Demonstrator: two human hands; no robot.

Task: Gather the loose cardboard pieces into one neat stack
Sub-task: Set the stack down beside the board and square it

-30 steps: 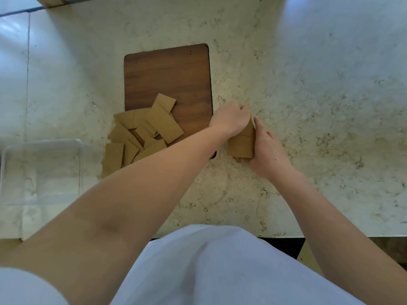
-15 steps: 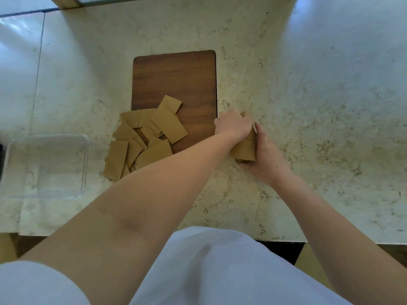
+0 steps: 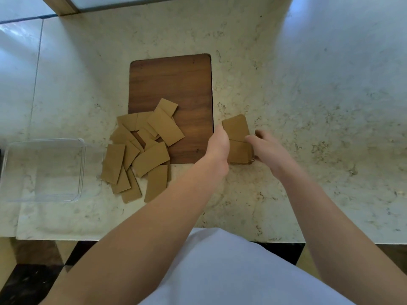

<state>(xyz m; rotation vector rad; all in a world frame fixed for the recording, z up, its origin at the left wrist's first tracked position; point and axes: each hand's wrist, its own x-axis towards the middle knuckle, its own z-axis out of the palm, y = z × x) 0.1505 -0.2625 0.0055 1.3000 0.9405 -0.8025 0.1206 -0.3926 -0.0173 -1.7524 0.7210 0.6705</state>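
A small stack of brown cardboard pieces (image 3: 239, 154) lies on the marble counter just right of the wooden board. My left hand (image 3: 218, 146) pinches one cardboard piece (image 3: 235, 127) by its left edge, tilted up over the stack's far end. My right hand (image 3: 267, 149) grips the stack's right side, fingers curled on it. Several loose cardboard pieces (image 3: 143, 148) lie scattered in an overlapping heap across the board's near left corner and the counter beside it.
A dark wooden board (image 3: 174, 84) lies flat in the middle of the marble counter (image 3: 308, 95). A clear plastic container (image 3: 44, 170) stands at the left, near the counter's front edge (image 3: 132, 238).
My left hand has come off the top of the stack and now holds one piece raised at its far end. My right hand opened slightly along the stack's side.
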